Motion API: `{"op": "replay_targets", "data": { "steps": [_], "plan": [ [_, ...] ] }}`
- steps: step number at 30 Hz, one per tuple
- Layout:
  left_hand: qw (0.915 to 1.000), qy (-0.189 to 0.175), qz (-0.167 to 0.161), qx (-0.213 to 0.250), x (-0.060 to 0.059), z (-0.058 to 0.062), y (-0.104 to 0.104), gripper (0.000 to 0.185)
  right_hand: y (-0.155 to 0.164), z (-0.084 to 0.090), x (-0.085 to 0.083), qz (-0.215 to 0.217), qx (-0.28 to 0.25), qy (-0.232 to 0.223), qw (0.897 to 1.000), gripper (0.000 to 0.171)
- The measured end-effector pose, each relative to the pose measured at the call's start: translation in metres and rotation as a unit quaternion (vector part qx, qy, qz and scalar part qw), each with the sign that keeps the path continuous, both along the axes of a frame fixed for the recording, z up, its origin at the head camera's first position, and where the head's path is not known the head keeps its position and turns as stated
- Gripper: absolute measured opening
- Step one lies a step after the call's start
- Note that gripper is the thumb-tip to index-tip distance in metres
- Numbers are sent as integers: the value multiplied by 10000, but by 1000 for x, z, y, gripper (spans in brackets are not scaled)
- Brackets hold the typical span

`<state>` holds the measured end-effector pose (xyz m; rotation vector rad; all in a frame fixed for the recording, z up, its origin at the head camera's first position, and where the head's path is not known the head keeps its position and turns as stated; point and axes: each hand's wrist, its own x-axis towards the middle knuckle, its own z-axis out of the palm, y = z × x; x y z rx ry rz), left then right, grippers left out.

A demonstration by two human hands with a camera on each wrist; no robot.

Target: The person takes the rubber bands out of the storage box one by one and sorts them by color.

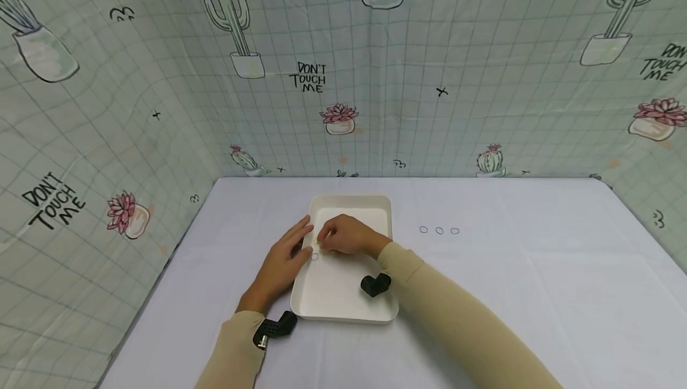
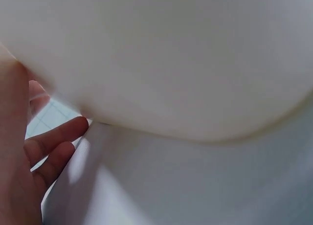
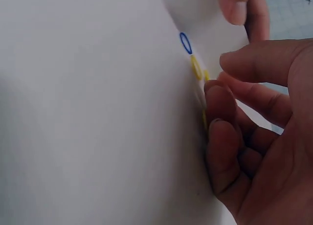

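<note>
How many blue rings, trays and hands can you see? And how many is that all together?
Blue rings: 4 (three on the table, one in the tray)
Tray: 1
Hands, the left hand and the right hand: 2
Total: 7

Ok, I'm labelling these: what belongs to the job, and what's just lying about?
Job:
white tray
blue ring and yellow ring inside it
probably three similar rings on the white table

Just around:
patterned backdrop
black wrist cameras
</note>
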<state>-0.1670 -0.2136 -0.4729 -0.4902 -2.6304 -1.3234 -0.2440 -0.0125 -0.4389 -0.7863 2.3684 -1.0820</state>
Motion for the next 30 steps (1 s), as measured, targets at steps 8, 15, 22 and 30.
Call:
{"op": "replay_targets", "data": {
  "steps": [8,15,22,30],
  "plan": [
    [10000,27,6,23,-1,-2,-1,47,-7,-4,2,42,380,729,9966,10],
    [10000,44,-39,0,2,-3,-5,49,-12,-8,3,200,438,934,9945,9],
    [9998,61,-182,-37,3,1,-6,53,-14,-6,4,359,378,1101,9926,10],
    [9992,-198,-298,-180,-1,3,-6,59,-12,-2,0,334,418,990,9936,10]
  ]
}}
